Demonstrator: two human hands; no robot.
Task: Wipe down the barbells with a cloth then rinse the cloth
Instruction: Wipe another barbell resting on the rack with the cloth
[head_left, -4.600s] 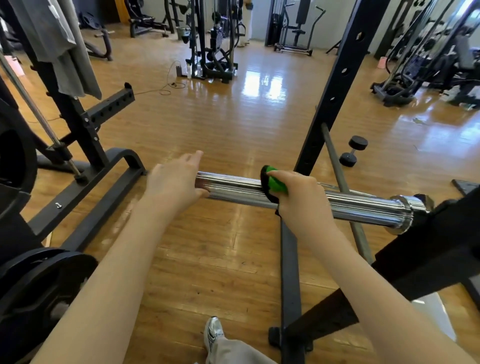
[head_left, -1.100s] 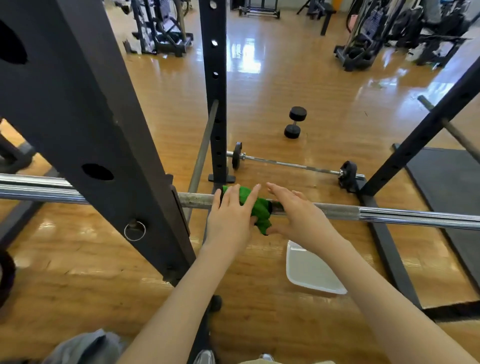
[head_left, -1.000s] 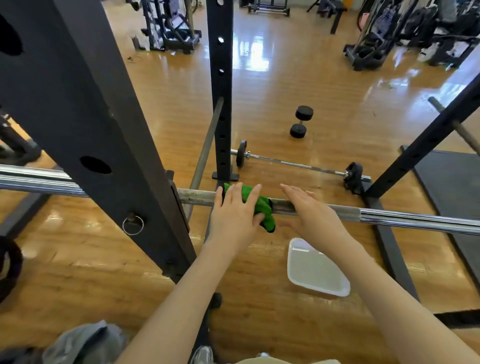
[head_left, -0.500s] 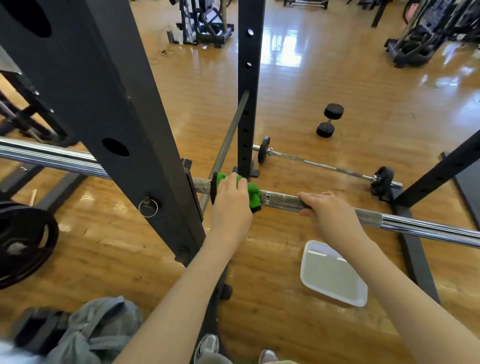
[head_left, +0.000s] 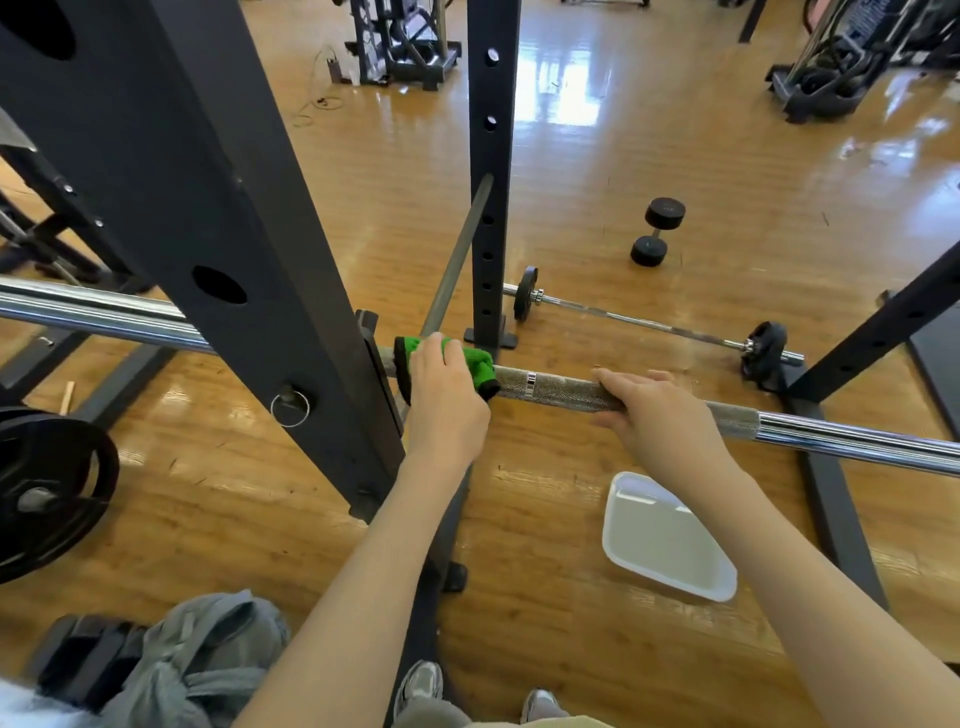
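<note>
Basin: a white plastic tub (head_left: 670, 540) sits on the wooden floor (head_left: 571, 171), under the bar.
Right hand (head_left: 657, 421): closed over the knurled part of the barbell (head_left: 550, 388), steadying it.
Left hand (head_left: 444, 400): clamped around the green cloth (head_left: 475, 364), which wraps the bar just beside the rack upright (head_left: 208, 223) (black steel, holes).
Farther off: a smaller barbell (head_left: 649, 325) and a dumbbell (head_left: 657, 231) lie on the floor.

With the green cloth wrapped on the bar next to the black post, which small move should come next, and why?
Probably slide the left hand with the green cloth rightward along the knurled steel barbell toward the right hand. The cloth sits against the black rack upright, so only that rough grey stretch lies open.
</note>
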